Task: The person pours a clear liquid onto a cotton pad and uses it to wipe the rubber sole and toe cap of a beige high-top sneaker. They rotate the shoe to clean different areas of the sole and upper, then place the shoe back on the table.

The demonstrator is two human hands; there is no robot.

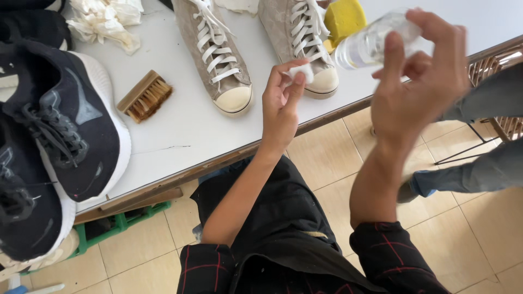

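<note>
Cotton wad [300,72], small and white at upper centre, sits pinched between the left hand's [280,106] thumb and fingertips, raised toward the tilted clear bottle [373,41] that the right hand [422,81] grips with curled fingers, mouth angled down toward it.

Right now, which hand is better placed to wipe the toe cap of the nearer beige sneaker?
Left, most likely. The left hand already pinches the small white pad and hovers just beside the beige sneaker's toe cap. The right hand is occupied, tilting the clear bottle above the table edge.
</note>
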